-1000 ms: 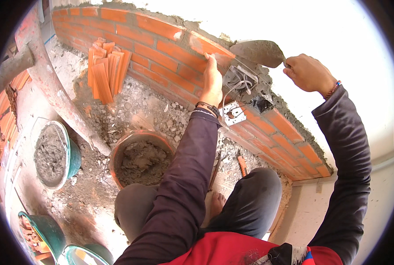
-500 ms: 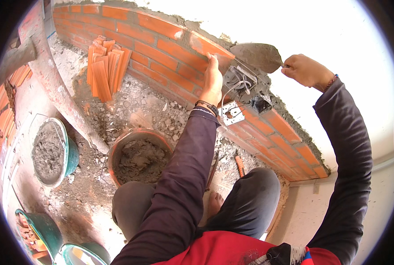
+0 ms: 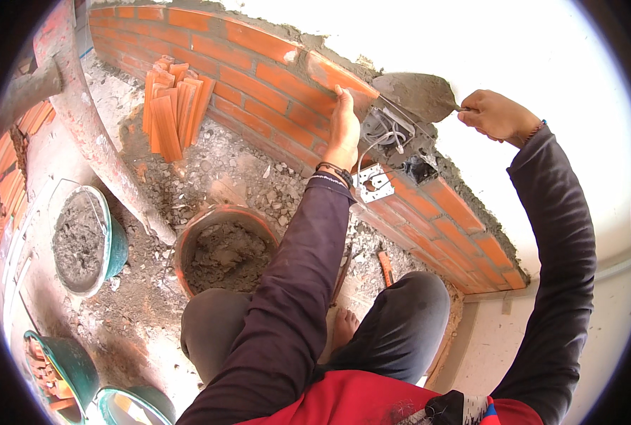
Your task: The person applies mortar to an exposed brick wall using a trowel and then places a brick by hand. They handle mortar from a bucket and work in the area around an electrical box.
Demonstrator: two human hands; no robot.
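My right hand (image 3: 498, 115) is closed round the handle of a pointing-shaped trowel (image 3: 416, 95), whose blade is coated with grey mortar. The blade lies at the top edge of the brick facing, just above an electrical box with loose grey wires (image 3: 390, 129). My left hand (image 3: 343, 131) is stretched flat against the upper brick tiles, its fingertips touching an orange brick tile (image 3: 338, 76) in the top row. Part of its fingers is hidden from view. Below the wires, a white socket plate (image 3: 375, 183) hangs out from the wall by a cable.
A stack of thin brick tiles (image 3: 174, 113) leans on the wall. Mortar fills an orange-rimmed bucket (image 3: 181, 251) by my knee and a green bucket (image 3: 118, 244) at left. A dirty metal post (image 3: 92, 124) slants across the rubble. An orange-handled tool (image 3: 385, 268) lies near my foot.
The view has shifted slightly. Both hands keep nearly the same places; the trowel stays at the top edge of the tiles, its handle a touch farther right.
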